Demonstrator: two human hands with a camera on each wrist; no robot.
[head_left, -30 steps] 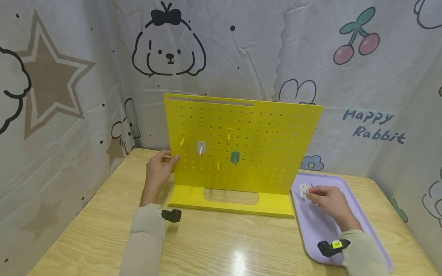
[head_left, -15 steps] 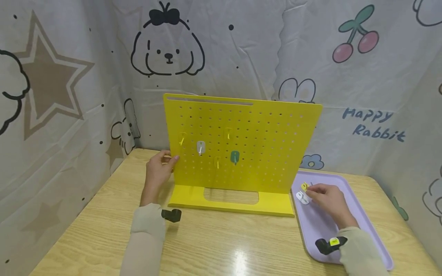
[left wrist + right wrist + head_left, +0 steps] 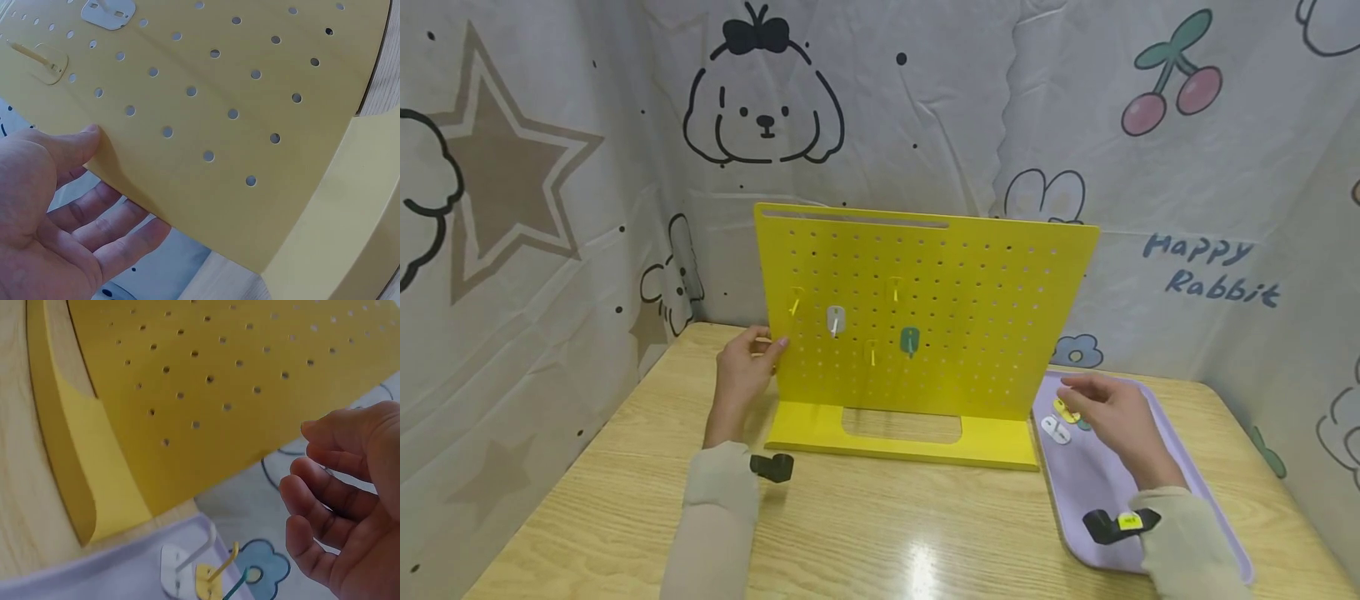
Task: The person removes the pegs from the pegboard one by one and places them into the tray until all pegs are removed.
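Observation:
A yellow pegboard [image 3: 970,333] stands upright on its base. My left hand [image 3: 747,364] grips its left edge, thumb [image 3: 84,142] on the front face and fingers behind. Fixed on the board are a white hook [image 3: 837,320], a green hook [image 3: 910,342] and several yellow hooks, one of them at lower middle [image 3: 872,353]. My right hand [image 3: 1112,421] hovers over the lilac tray [image 3: 1093,521], loosely curled, nothing between its fingers. Below its fingertips lie a white hook [image 3: 1056,430], a yellow hook [image 3: 1066,410] and a green hook [image 3: 1083,425], the last partly hidden by the hand.
The tray sits on the wooden table [image 3: 850,533], right beside the board's base [image 3: 1000,442]. A printed cloth [image 3: 925,108] hangs behind and along both sides. Each wrist wears a black camera, such as the left one [image 3: 772,467].
The right hand has let go of the white hook, which now lies in the tray nearer the front. It has lifted slightly, uncovering the yellow and green hooks. My left hand keeps its grip.

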